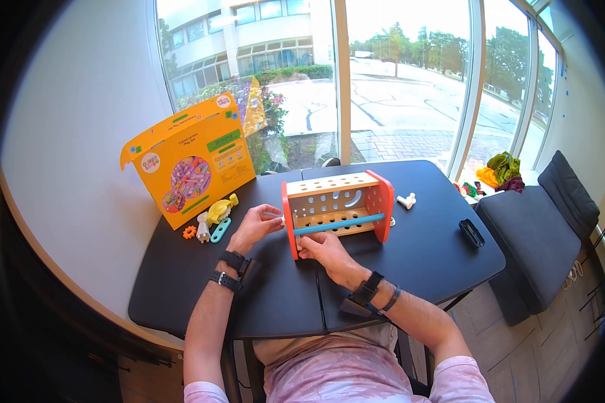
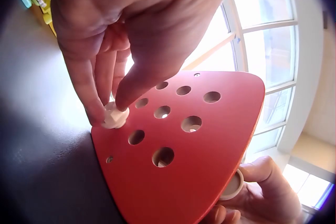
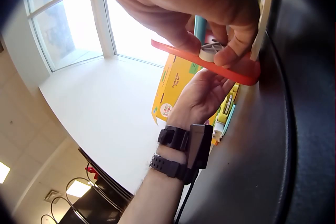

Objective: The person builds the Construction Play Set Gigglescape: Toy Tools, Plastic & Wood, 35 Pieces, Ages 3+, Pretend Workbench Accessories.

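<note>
Toolbox (image 1: 332, 183), toy, red-ended with wooden slats, is standing on black table (image 1: 269, 302); blue bar (image 1: 346, 223) is spanning its front. Left hand (image 1: 250, 229) is pinching white bolt head (image 2: 115, 116) against outer face of red end panel (image 2: 210, 142). Right hand (image 1: 334, 259) is gripping white ribbed nut (image 3: 211, 52) at same panel's inner face. Yellow carton (image 1: 212, 158) is standing upright beyond left hand, reading "Construction Play Set"; round logo too small to make out. Orange gear (image 1: 189, 232) and teal strip (image 1: 220, 230) are lying near carton.

Left-wrist view: red panel (image 2: 157, 192) cropped
</note>
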A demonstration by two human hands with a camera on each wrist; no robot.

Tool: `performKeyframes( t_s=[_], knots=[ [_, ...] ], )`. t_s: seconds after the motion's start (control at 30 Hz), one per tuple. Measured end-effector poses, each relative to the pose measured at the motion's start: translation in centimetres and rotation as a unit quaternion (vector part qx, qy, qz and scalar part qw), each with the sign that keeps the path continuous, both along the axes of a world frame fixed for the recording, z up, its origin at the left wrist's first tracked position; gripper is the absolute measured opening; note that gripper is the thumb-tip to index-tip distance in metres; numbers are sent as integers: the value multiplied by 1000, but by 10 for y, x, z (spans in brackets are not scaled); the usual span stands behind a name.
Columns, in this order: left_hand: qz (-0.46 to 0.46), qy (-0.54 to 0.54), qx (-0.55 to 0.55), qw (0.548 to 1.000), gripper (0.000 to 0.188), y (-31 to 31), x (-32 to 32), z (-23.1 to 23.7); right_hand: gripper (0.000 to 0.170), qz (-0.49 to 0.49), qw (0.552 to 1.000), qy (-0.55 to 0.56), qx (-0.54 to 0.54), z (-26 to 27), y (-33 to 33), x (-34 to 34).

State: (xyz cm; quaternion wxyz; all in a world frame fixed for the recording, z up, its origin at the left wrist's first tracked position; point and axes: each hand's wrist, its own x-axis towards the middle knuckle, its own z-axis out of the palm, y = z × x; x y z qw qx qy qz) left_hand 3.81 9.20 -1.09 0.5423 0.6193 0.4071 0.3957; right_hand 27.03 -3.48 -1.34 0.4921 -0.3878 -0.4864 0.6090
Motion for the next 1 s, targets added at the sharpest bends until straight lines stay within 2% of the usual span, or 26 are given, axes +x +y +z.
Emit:
performKeyframes(
  t_s=[0.23,0.33,0.43,0.63,0.73,0.83,0.93,1.0],
  knots=[
    [5,51,-12,999,25,9,-2,-6,23,-1,1000,-2,0,3,-2,0],
    [-11,68,96,993,22,14,-5,-11,23,-4,1000,-5,-2,4,-3,-1],
    [-19,27,83,996,24,10,-2,-8,22,1,1000,-6,0,2,-1,0],
    [25,-75,45,996,24,-12,2,13,22,5,1000,0,2,2,-2,1],
    [98,-60,39,993,28,-11,6,14,21,5,1000,7,-4,-1,1,0],
    [80,108,-31,990,35,-1,3,8,21,7,1000,6,-5,-2,1,1],
    [28,34,-17,999,39,0,2,-3,21,1,1000,2,-8,1,-1,0],
    [25,8,4,1000,38,-2,1,-2,23,11,1000,6,3,-6,4,1]
  ],
)
